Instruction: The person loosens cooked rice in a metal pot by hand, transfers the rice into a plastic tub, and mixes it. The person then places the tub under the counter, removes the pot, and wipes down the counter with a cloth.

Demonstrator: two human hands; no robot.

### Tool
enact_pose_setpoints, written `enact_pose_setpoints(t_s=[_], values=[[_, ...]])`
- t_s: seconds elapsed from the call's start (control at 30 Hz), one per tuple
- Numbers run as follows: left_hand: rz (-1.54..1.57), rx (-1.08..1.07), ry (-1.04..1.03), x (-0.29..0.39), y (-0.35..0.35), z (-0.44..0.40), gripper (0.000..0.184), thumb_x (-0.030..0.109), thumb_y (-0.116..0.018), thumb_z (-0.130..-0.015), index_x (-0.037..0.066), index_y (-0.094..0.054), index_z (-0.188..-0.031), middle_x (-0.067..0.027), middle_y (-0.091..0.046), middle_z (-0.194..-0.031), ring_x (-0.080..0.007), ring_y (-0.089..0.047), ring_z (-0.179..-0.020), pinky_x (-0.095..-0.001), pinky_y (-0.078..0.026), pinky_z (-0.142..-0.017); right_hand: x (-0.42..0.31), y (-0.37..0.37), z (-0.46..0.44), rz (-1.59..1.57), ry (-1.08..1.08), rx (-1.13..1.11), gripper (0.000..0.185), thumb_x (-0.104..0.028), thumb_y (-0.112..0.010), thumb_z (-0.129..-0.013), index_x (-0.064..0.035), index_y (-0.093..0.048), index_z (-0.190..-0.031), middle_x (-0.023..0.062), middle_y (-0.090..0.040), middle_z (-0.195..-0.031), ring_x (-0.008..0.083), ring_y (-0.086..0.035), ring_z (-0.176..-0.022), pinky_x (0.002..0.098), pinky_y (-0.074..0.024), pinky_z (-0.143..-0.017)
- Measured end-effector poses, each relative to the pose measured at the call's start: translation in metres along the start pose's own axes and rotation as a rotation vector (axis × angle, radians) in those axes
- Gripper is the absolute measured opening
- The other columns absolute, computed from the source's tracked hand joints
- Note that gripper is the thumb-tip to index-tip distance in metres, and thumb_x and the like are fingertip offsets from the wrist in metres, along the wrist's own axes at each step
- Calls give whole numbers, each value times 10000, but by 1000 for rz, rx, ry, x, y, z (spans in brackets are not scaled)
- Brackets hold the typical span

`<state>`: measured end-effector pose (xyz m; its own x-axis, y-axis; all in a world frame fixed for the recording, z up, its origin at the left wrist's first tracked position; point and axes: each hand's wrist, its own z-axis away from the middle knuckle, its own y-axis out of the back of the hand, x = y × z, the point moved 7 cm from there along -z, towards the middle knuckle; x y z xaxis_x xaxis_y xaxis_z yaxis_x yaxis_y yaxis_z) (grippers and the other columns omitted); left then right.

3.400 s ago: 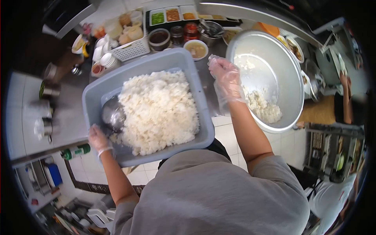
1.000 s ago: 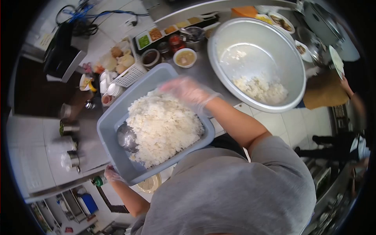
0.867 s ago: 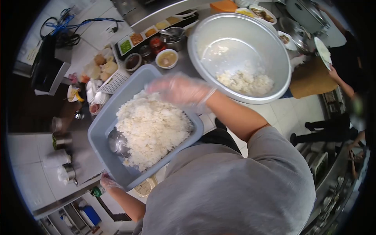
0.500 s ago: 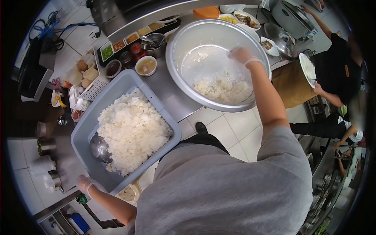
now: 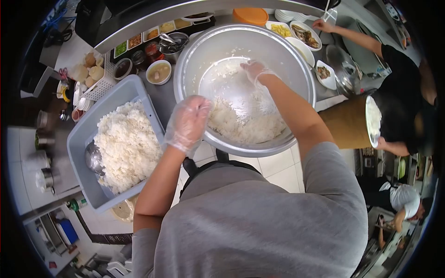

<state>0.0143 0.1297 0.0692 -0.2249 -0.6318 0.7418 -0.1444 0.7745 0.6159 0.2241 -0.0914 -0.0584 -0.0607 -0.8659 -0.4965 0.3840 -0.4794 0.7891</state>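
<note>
A large metal bowl [image 5: 187, 60] holds white rice [image 5: 252, 129], mostly along its near side. My right hand [image 5: 255, 72], in a clear plastic glove, reaches inside it over the bare metal bottom, with fingers extended. Over the bowl's left rim is my left hand [image 5: 190, 118], also gloved, its fingers curled in. What they hold, if anything, is hidden. To the left, a grey-blue plastic tub [image 5: 150, 109] contains a big heap of rice [image 5: 125, 143]. A rounded metal scoop or bowl [image 5: 94, 157] lies partly buried at the heap's left side.
A soup cup [image 5: 158, 72], sauce jars [image 5: 139, 60] and topping trays [image 5: 150, 34] line the counter behind. Dishes of food [image 5: 306, 36] stand at the back right. At right, another person [image 5: 398, 92] holds a plate of rice [image 5: 373, 121]. A metal shelf edge [image 5: 199, 13] crosses overhead.
My left hand has left the tub's near side and come to the metal bowl's left rim. Inside the bowl, my right hand has shifted left. The other person's far arm has moved towards the counter.
</note>
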Motion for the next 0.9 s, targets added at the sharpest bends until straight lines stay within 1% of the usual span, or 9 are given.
enact_pose_setpoints(t_s=[0.03, 0.2, 0.33, 0.43, 0.5, 0.63, 0.73, 0.83, 0.9], values=[[-31, -19, -11, 1, -9, -4, 198, 198, -515, -916, 18, -598, -899, -176, -593, -820, -330, -580, -771, -391, -456, -705, 14, -4, -22, 67, -9, 53, 489, -429, -421, -943, -30, -585, -1174, 200, -602, -1144, 317, -585, -1026, 417, -429, -921], [-261, 24, -1, 8, -20, -3, 219, 222, -502, -919, 26, -579, -859, -193, -592, -823, -392, -566, -785, -451, -448, -703, -103, -104, 21, 434, 796, -260, 432, -396, -482, -890, -33, -650, -1057, 220, -612, -1110, 334, -602, -1018, 424, -450, -889], [-255, 56, 53, 6, -18, -4, 208, 221, -513, -905, 26, -572, -864, -189, -585, -850, -393, -562, -809, -464, -441, -718, -101, -153, 92, 312, 948, -412, 365, -339, -507, -869, -51, -671, -1021, 183, -647, -1040, 342, -614, -953, 417, -433, -893], [-245, 85, 89, 0, -21, -2, 182, 205, -522, -888, 29, -567, -885, -178, -581, -901, -383, -559, -843, -460, -440, -737, -63, -160, 110, 369, 388, -745, 387, -350, -518, -879, -64, -642, -1108, 167, -629, -1099, 318, -588, -1007, 382, -389, -948], [-263, 69, 144, -1, -20, -2, 169, 195, -524, -880, 32, -565, -893, -170, -578, -922, -379, -557, -859, -458, -439, -747, -64, -141, 133, -27, 274, -810, 426, -368, -507, -891, -59, -607, -1167, 158, -604, -1157, 292, -554, -1069, 370, -356, -979], [-290, 54, 173, -2, -20, -1, 150, 184, -525, -872, 41, -565, -893, -157, -579, -921, -375, -557, -863, -452, -446, -762, -76, -125, 155, -421, 71, -773, 477, -370, -513, -898, -33, -552, -1234, 144, -545, -1266, 250, -469, -1203, 349, -314, -1023], [-262, 72, 138, -7, -21, -1, 159, 201, -520, -882, 51, -569, -892, -156, -589, -927, -374, -560, -857, -434, -457, -762, -42, -137, 137, -745, -302, -729, 431, -343, -546, -891, -32, -572, -1187, 126, -592, -1204, 248, -552, -1118, 372, -387, -990], [-130, -7, 190, -6, -17, -4, 204, 238, -523, -897, 80, -582, -1012, -165, -577, -1065, -358, -557, -983, -423, -458, -831, -53, -134, 121, -1453, -323, -1005, 465, -339, -548, -897, -63, -492, -1267, 104, -510, -1291, 178, -554, -1099, 365, -485, -910], [72, 138, 105, 1, -24, -10, 303, 274, -519, -889, 83, -556, -1122, -180, -522, -1177, -369, -518, -1078, -428, -429, -916, -66, -92, 106, -1666, -138, -957, 286, -293, -567, -894, -90, -594, -1093, 54, -673, -985, 241, -667, -818, 385, -544, -808]])
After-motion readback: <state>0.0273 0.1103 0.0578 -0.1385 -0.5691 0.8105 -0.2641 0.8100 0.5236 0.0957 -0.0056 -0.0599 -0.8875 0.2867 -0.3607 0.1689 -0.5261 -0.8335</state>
